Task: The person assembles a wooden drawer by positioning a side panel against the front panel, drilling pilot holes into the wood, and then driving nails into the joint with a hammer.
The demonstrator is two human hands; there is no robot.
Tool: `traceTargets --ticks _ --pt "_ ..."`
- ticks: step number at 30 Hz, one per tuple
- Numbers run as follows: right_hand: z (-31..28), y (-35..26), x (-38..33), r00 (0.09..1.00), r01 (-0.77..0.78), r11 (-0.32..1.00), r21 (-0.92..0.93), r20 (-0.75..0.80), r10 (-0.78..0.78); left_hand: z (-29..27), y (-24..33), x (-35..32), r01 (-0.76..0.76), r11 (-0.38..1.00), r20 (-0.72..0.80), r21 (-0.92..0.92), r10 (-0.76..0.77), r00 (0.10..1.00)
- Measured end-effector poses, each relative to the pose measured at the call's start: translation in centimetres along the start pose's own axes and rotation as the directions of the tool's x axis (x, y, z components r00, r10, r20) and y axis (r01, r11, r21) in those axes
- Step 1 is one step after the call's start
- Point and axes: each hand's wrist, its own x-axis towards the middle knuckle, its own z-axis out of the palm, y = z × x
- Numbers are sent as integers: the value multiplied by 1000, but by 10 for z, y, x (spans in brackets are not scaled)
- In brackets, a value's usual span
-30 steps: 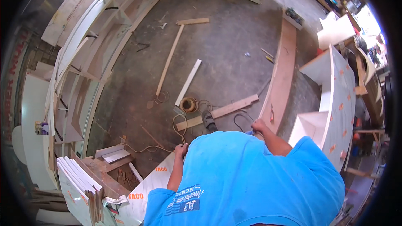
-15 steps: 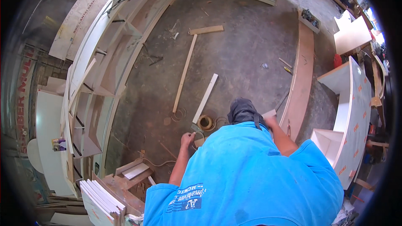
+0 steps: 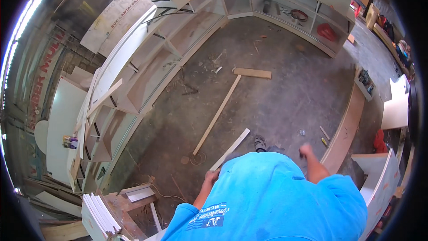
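My blue-shirted chest fills the lower middle and hides part of the floor in front of me. My left hand (image 3: 211, 177) is low beside the shirt, its fingers curled; what they may hold is hidden. It is next to the near end of a white strip of board (image 3: 232, 148), though I cannot tell whether they touch. My right hand (image 3: 306, 151) is off to the right, closed like a fist and slightly blurred; anything inside is too small to make out. A yellow-handled tool (image 3: 324, 142) and a short pale stick (image 3: 323, 132) lie on the floor beyond it.
A long wooden strip (image 3: 217, 115) and a short board (image 3: 253, 73) lie ahead. Open shelving (image 3: 151, 58) curves along the left and back. On the right are a long brown panel (image 3: 343, 129), a box of small parts (image 3: 365, 84) and a white cabinet (image 3: 379, 169). Stacked white boards (image 3: 99, 214) stand lower left.
The view has tilted up, so floor things sit lower. My right hand has moved forward, away from my body. The tape-like roll near my left hand is now hidden, and a sandal shows.
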Motion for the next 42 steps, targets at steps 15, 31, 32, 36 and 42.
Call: traceTargets --ticks 15,31,32,36,42 --pt "-399 -117 112 891 426 543 723 -440 -114 -63 200 138 44 993 26 -112 -41 999" --pt "-635 -258 255 920 270 799 538 -389 -49 -313 334 381 -106 875 -359 -472 -81 930" --pt "-660 -282 253 921 275 805 525 -383 -65 -325 338 392 -147 848 -412 -509 -90 907" --pt "-726 -352 267 855 358 913 197 -461 -235 -346 371 395 -220 756 -455 -617 -114 883" --pt "-845 -485 371 850 488 817 307 -380 -365 -291 334 382 231 883 -198 -409 -333 922"
